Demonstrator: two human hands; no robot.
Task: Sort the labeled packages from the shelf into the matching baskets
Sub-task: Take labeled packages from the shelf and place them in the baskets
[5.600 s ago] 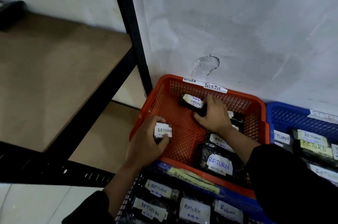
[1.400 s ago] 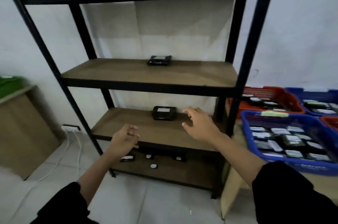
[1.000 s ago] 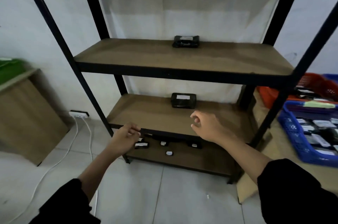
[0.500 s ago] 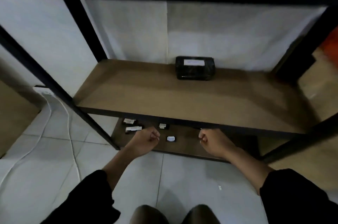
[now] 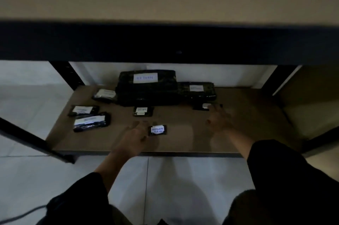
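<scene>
- Nearest, 2 black sleeves reach forward from 6 o'clock over pale, smooth floor tiles (image 5: 183, 179).
- The bottom shelf (image 5: 183, 144) is a flat brown board with a matte face and a dark metal front edge.
- The left hand (image 5: 134, 136) hovers low over the board's front, fingers spread and loose; its grip holds nothing, and the fingertips sit just beside a small package (image 5: 158, 130).
- That small package is a black, glossy rectangle with a white paper label bearing blurred writing; it lies flat at the hand's 2 o'clock.
- The right hand (image 5: 221, 120) is blurred, fingers spread and apart, grip empty; its fingertips reach the edge of another little package (image 5: 202, 106) at its 11 o'clock. Contact cannot be told.
- At 9 o'clock from the left hand lie 2 slim packages (image 5: 91, 122), black wrapped with long white labels, 1 just behind the other.
- A short package (image 5: 143, 111) with a white label lies flat at mid-board.
- Further back a tilted pouch (image 5: 104, 94) shows a shiny white face.
- At 12 o'clock stands the big package (image 5: 146, 89), a bulky black block in crinkled film, labelled "RETURN"; a flatter black parcel (image 5: 198, 90) touches its right side.
- A thick dark beam (image 5: 165, 41) crosses overhead.
</scene>
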